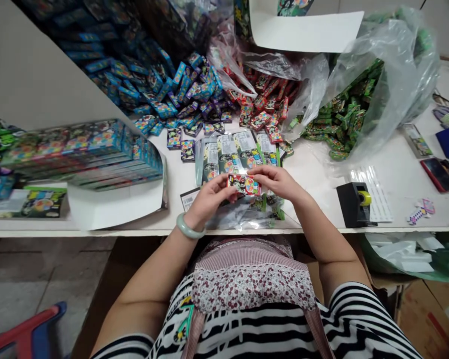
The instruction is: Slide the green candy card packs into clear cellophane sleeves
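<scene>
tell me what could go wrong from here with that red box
The red box, pinched between left grip and right grip, could slip onto the printed packs. The loose red boxes lie close beside the purple boxes, so colours might get mixed.

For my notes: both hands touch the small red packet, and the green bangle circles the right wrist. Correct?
Wrong side: the head view shows the green bangle circling the left wrist. The left hand and right hand do touch the red packet.
</scene>
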A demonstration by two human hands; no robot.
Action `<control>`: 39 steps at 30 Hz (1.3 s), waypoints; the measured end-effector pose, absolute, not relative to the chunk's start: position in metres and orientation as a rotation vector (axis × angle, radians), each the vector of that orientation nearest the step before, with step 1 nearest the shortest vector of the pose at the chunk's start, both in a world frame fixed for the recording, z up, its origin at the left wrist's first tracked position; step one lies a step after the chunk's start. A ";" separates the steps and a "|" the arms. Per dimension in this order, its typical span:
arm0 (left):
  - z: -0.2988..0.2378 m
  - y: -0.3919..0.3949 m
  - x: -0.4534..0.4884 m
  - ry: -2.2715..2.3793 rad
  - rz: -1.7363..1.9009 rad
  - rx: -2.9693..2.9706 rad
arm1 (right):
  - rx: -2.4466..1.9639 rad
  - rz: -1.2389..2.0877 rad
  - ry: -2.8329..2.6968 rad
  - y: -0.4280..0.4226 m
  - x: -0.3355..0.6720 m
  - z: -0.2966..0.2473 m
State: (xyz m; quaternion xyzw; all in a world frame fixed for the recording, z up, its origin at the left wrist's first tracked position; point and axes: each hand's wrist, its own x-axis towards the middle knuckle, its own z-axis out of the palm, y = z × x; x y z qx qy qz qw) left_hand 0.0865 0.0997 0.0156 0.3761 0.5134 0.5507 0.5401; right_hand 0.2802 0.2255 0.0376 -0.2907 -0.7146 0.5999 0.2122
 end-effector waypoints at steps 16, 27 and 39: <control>0.006 0.079 0.087 1.116 1.424 0.492 | -0.887 1.827 -1.507 0.192 0.262 0.021; 0.006 0.076 0.095 1.212 1.511 0.418 | -0.963 1.697 -1.557 0.190 0.254 0.019; 0.007 0.075 0.104 1.225 1.560 0.329 | -0.858 1.011 -2.161 0.168 0.251 0.029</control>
